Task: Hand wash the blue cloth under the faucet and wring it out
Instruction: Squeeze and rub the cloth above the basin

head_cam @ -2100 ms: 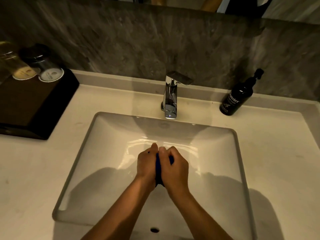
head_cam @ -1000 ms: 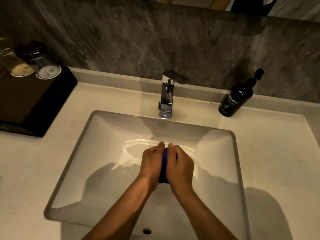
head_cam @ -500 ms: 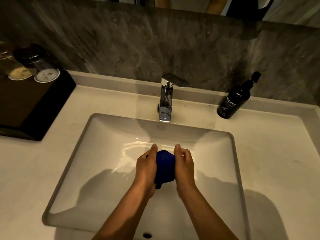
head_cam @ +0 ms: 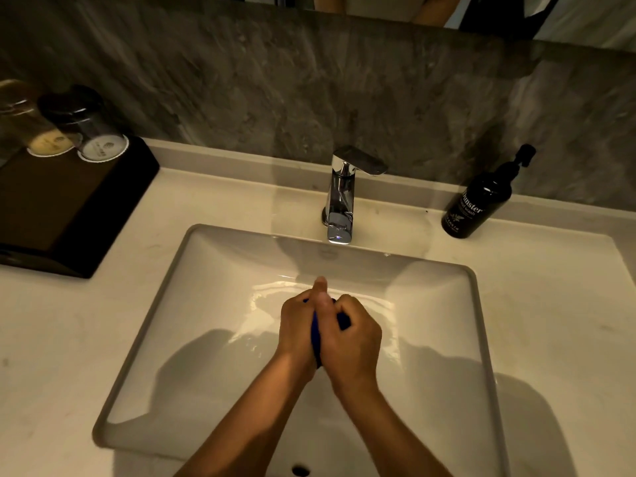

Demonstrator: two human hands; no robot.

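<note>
We have the blue cloth (head_cam: 315, 333) bunched and pressed between our two palms, low over the middle of the sink (head_cam: 476, 304), in front of the faucet (head_cam: 340, 201) rather than right under its spout. Our left hand (head_cam: 297, 330) and right hand (head_cam: 351, 335) both curl around it, so neither is nearer. What shows of the cloth is a thin strip running fore and aft between the hands; most of it is hidden, so its true lie is probably that. Any wringing twist would turn about that line.
</note>
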